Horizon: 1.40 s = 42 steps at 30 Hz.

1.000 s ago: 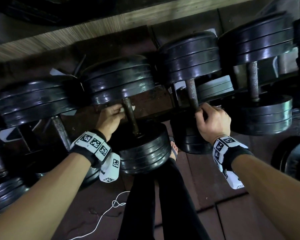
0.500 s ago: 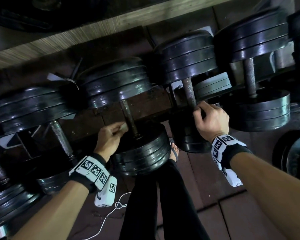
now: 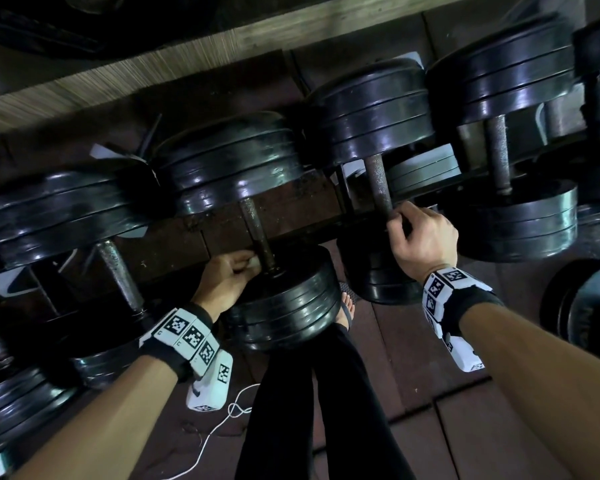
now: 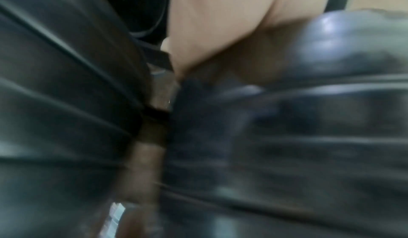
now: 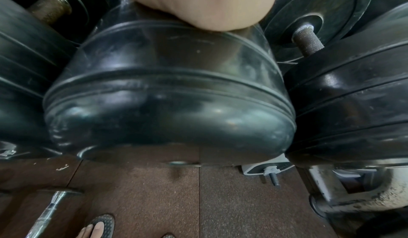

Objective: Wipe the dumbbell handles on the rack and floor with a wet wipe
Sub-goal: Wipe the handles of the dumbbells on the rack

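A wet wipe (image 3: 254, 260) is pinched in the left hand (image 3: 226, 279) against the lower end of a rusty dumbbell handle (image 3: 257, 233) on the rack (image 3: 291, 206); the neighbouring knurled handle (image 3: 378, 185) is grasped at its lower end by the right hand (image 3: 421, 239).

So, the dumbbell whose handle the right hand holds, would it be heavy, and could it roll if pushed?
Probably heavy: this dumbbell carries several thick black plates stacked at each end. It could roll, since the plates are round, though the neighbouring dumbbell sits close beside it. The knurled handle that the right hand grips should not slip easily.
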### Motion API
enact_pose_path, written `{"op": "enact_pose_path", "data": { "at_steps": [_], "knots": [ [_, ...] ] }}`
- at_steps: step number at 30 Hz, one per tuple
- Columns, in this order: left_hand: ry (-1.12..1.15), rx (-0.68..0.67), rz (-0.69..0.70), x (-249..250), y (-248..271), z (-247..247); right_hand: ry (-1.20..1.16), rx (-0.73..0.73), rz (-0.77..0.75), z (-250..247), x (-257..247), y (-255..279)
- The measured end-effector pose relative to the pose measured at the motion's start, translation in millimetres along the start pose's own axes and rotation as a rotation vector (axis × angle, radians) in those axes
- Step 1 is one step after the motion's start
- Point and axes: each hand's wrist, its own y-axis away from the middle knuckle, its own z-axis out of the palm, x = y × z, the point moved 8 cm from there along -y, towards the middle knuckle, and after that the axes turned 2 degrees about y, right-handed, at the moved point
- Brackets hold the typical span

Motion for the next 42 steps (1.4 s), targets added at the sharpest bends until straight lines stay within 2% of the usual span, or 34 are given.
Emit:
{"op": "enact_pose_path", "data": {
  "at_steps": [3, 4, 6, 7, 9, 16, 17, 20, 22, 26, 30, 33, 36, 42],
  "knots": [
    [0.076, -0.063, -0.054, -3, 6, -8, 0.009, -0.003, -0.003, 1, 0, 0],
    [0.155, -0.040, -0.058, 1, 3, -14, 0.014, -0.001, -0.006, 0, 0, 0],
    [0.276, 0.102, -0.016, 15, -10, -33, 0.018, 0.007, -0.007, -1, 0, 0],
    [0.294, 0.171, 0.020, 24, -19, -41, 0.015, 0.007, -0.004, -1, 0, 0],
    [0.294, 0.211, 0.065, 40, -33, -42, 0.009, -0.007, 0.000, 0, 1, 0],
    [0.156, 0.125, 0.155, 48, -25, -29, 0.009, -0.013, 0.026, 0, 2, 1],
    [0.101, 0.104, 0.145, 45, -21, -25, 0.008, -0.012, 0.030, 0, 2, 1],
    [-0.019, -0.083, 0.061, 20, -7, 0, 0.002, -0.013, 0.036, -1, 1, 1],
    [-0.128, -0.129, 0.024, 6, -2, 7, 0.006, -0.015, 0.041, -3, -1, 1],
    [-0.103, -0.084, -0.005, 3, 4, 0, -0.004, -0.019, 0.028, -2, -2, 1],
    [-0.016, -0.023, -0.022, 12, 35, -7, -0.018, -0.017, 0.014, -3, -4, 1],
    [-0.031, -0.021, 0.058, 37, 53, 5, -0.032, -0.031, -0.004, -6, -8, 0],
    [-0.031, 0.074, 0.129, 69, 52, 24, -0.040, -0.062, -0.037, -8, -11, 0],
    [-0.005, 0.017, 0.202, 125, 26, 103, -0.119, -0.169, -0.151, -5, -14, -2]
  ]
}}
